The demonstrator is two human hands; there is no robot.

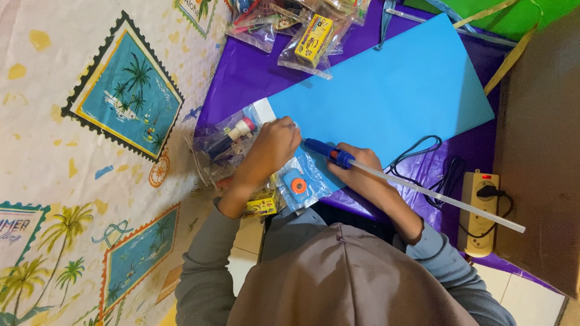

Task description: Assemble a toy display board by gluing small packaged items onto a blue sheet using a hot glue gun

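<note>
Fingers (pixel 356 158) around glue gun (pixel 329 153), over blue card (pixel 386 90)

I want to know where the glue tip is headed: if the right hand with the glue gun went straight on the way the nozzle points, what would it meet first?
The right hand aims the glue gun at the left hand, which probably comes first, at the blue sheet's edge; beyond lies a clear toy packet.

From my remote view I see long grey sleeves ending at both wrists, slightly creased at the elbows. A brown-grey head covering (pixel 344 278) sits between the sleeves, a short seam running down its crown. Both hands are bare, without rings or gloves.
</note>
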